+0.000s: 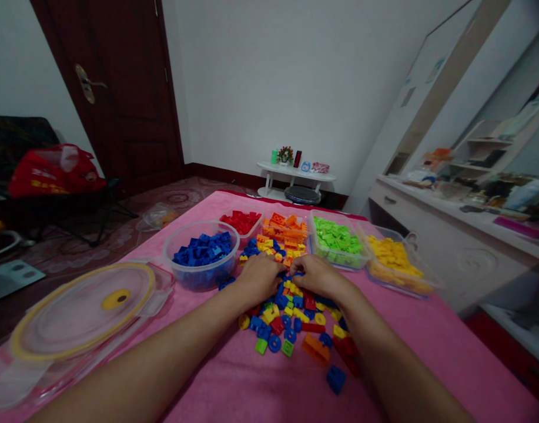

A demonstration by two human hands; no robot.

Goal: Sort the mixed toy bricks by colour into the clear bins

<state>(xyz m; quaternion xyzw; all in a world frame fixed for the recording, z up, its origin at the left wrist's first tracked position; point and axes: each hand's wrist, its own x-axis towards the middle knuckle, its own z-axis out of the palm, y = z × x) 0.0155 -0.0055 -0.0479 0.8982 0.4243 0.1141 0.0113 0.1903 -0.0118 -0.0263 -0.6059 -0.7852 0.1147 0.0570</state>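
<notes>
A mixed pile of toy building bricks (291, 302) in blue, yellow, red, orange and green lies on the pink cloth. Into its far part reach my left hand (260, 277) and my right hand (317, 275), close together. The fingers of both are curled down among the bricks, and what they pinch is hidden. Blue pieces show by my right fingertips. Beyond the hands stand a round tub of blue bricks (203, 251) and boxes of red bricks (240, 222), orange bricks (284, 228), green bricks (337, 235) and yellow bricks (395, 257).
Clear lids with a yellow ring (81, 311) lie at the table's left. A single blue brick (335, 379) sits near the front. Further off are a low white shelf (295, 170), a red bag (57, 170) on a chair, a door (106, 88) and a white dresser (449, 235).
</notes>
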